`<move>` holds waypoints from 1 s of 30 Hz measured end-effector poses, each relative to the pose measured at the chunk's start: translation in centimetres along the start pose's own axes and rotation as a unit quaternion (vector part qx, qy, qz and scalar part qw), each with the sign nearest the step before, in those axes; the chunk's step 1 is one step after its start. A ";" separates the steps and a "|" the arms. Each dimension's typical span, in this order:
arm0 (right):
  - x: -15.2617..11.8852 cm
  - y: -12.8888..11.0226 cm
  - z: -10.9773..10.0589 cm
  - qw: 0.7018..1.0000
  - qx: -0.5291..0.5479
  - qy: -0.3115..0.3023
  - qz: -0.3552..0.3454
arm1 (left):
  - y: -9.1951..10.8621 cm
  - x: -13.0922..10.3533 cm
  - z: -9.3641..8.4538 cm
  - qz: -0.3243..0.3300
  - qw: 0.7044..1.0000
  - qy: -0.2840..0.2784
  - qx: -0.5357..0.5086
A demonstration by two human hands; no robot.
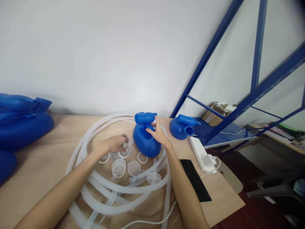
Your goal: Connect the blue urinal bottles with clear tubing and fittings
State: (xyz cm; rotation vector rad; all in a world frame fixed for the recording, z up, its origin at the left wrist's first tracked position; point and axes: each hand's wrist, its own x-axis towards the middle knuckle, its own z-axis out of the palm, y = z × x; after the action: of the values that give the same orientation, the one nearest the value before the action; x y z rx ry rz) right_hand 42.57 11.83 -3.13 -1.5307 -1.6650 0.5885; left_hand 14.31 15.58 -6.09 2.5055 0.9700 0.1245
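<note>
A blue plastic urinal bottle (147,143) stands on the wooden table with its spout towards the left. My right hand (158,132) grips it by the handle, thumb across the near side. To the left, my left hand (117,143) has its fingers closed on a small translucent cap (124,145), partly hidden by the fingers. Around that hand lie several clear plastic caps (133,168) and white rings (142,157), some with straps. A coil of translucent hose (105,206) loops around the caps and bottle, and a hose end rests among them.
Another blue bottle (178,128) stands at the right, near a white power strip (199,152) and a black phone (195,181). Larger blue bottles (26,127) are at the left. Beyond the table's right edge is a blue metal rack (209,63) with a cardboard box (213,116).
</note>
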 end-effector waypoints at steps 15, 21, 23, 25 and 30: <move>-0.9 -2.3 -0.3 0.995 0.005 -0.084 -0.058 | 4.6 0.4 -2.1 0.025 0.883 0.303 -0.359; -0.7 -2.2 0.6 0.991 0.080 -0.052 -0.096 | 4.6 1.0 -1.3 0.035 0.855 0.331 -0.397; -0.7 -2.3 0.7 0.990 0.092 -0.046 -0.101 | 4.6 1.1 -1.2 0.041 0.849 0.332 -0.409; -0.7 -2.4 0.8 0.991 0.081 -0.030 -0.100 | 4.7 1.0 -1.2 0.046 0.844 0.334 -0.416; -0.9 -2.6 0.8 0.994 0.031 0.003 -0.101 | 4.7 1.1 -1.0 0.045 0.840 0.345 -0.416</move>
State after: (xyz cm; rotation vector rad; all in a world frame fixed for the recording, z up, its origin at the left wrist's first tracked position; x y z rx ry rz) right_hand 40.30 10.65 -1.81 -1.3001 -1.7543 0.5211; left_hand 17.76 13.61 -3.17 1.6619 0.7756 1.2590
